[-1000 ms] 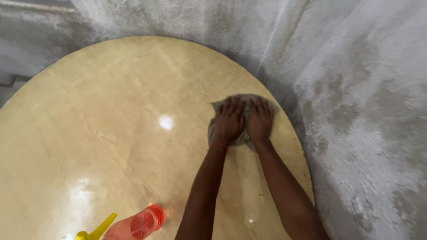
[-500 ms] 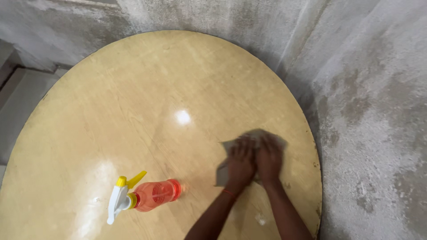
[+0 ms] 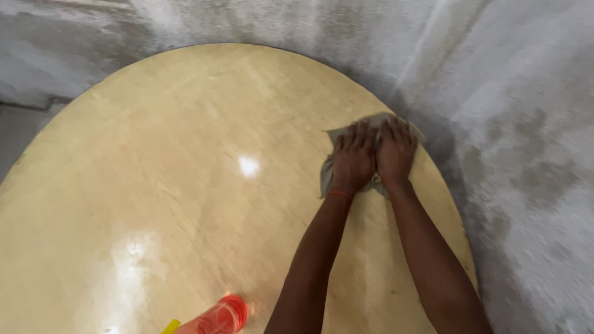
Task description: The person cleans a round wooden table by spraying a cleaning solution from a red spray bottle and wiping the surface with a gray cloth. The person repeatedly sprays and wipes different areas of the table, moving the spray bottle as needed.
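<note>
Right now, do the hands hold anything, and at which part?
Both the left hand and the right hand press flat on the middle of a grey cloth on the round table; neither grips it.

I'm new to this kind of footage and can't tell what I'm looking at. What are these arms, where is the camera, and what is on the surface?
No machine here: these are a person's own two bare arms, filmed by a camera worn on their head and looking down, so the arms reach in from the bottom edge. The left hand and right hand lie flat, side by side, pressing on a grey cloth near the right edge of a round, glossy, pale-yellow table. The cloth is pressed under the palms rather than gripped. At the bottom edge, a red spray bottle lies on the table, only partly in view. Grey, stained floor surrounds the table.
</note>
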